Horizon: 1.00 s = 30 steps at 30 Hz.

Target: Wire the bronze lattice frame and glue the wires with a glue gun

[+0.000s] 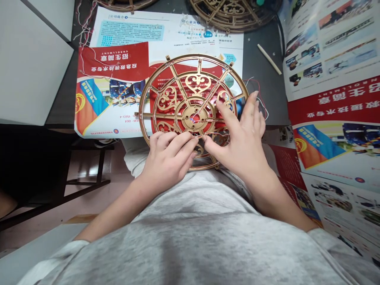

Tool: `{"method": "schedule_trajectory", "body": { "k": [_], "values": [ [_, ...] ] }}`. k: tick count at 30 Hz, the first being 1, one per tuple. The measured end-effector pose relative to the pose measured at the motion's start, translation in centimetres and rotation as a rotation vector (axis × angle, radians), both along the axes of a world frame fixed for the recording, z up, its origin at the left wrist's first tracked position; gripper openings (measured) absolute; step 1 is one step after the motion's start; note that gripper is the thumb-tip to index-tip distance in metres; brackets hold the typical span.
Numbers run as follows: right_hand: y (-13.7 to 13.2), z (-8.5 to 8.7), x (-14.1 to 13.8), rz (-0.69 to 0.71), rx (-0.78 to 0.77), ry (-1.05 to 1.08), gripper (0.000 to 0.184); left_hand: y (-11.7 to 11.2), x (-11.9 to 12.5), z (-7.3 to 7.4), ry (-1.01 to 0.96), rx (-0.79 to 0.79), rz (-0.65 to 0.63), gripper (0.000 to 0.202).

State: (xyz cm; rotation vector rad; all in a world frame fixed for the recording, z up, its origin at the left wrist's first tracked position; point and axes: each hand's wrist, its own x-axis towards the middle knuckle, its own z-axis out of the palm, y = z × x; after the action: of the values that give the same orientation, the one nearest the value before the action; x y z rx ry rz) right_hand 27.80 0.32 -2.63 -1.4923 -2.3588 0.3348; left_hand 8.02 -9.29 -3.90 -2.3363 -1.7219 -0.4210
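While the round gold frame (190, 112) is touched by both hands, its far part is laid over the papers (113, 59) on the dark counter (263, 39), and its near part is held out past the edge, close to the gray shirt (190, 229). Some thin wires (199, 136) are seen near its middle, between the two hands. The near side is touched by the left hand (170, 156); its fingers are bent and held close together, but whether a wire is pinched by them cannot be told. The right side is partly covered by the right hand (242, 132); its fingers are spread wide, and its thumb is pointed toward the left hand. Past the right rim, red and white wire ends (259, 89) are seen. At the far end of the counter, another gold frame (234, 12) can be seen, and a white stick (269, 59) is laid nearby. Big printed sheets (332, 103) are seen on the right.
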Motion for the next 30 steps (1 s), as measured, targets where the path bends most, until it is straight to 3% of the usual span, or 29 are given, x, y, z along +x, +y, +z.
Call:
{"method": "schedule_trajectory", "body": {
  "k": [30],
  "values": [
    [0.0, -0.2, 0.0, 0.008, -0.006, 0.020, 0.087, -0.4, 1.0, 0.6, 0.131, 0.036, 0.041, 0.048]
  ]
}}
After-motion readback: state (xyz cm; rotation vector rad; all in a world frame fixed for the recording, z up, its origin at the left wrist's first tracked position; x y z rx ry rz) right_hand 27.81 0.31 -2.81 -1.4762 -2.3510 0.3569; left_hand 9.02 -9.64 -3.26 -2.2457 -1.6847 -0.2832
